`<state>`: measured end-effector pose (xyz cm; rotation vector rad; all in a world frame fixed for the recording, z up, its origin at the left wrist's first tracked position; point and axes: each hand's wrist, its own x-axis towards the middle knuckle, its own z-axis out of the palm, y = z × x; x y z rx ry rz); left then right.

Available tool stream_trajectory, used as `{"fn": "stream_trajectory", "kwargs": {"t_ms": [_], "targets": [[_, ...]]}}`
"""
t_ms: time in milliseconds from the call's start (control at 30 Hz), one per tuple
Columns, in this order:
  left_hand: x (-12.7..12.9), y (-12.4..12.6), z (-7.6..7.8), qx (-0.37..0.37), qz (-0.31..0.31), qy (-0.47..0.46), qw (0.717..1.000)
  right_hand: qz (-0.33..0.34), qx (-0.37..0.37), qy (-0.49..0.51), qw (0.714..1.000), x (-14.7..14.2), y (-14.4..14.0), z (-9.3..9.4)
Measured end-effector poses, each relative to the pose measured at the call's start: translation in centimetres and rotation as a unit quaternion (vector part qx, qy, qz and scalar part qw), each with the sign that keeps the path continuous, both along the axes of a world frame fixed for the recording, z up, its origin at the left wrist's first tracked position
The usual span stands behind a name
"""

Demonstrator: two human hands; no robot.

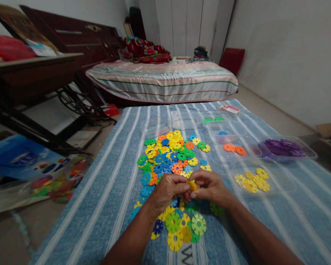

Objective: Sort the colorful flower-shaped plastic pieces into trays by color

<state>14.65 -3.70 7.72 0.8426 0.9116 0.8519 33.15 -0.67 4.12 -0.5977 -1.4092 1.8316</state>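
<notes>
My left hand [167, 191] and my right hand [209, 187] meet over a blue striped cloth [105, 191]. Together they pinch a small yellow snowflake disc [192, 185] between their fingertips. Under and beyond the hands lies a loose pile of coloured discs [169, 154] in blue, green, yellow and orange. Several more discs [182, 226], mostly green and yellow, lie just in front of my wrists.
Clear plastic trays stand to the right: one with yellow discs [253, 180], one with orange discs [233, 148], one with purple discs [283, 148], one with green discs [213, 119]. A mattress [162, 79] lies behind the cloth. A dark sewing table [30, 81] stands at left.
</notes>
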Motion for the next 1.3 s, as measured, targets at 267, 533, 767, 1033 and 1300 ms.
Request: {"fn": "stream_trajectory", "kwargs": {"t_ms": [267, 533, 767, 1033, 1300], "targets": [[0.18, -0.10, 0.10, -0.011, 0.016, 0.010, 1.000, 0.009, 0.001, 0.012, 1.000, -0.24, -0.37, 0.14], [-0.02, 0.03, -0.23, 0.008, 0.018, 0.015, 1.000, 0.004, 0.014, -0.021, 1.000, 0.19, -0.17, 0.43], [0.13, -0.11, -0.03, 0.008, 0.019, 0.010, 1.000, 0.001, -0.005, -0.010, 1.000, 0.08, -0.19, 0.02], [0.25, -0.04, -0.26, 0.002, 0.017, -0.004, 1.000, -0.006, -0.009, -0.005, 1.000, -0.14, -0.39, 0.10], [0.55, -0.27, -0.29, -0.011, 0.028, -0.011, 0.999, -0.017, 0.006, -0.012, 1.000, -0.14, -0.29, 0.29]]}}
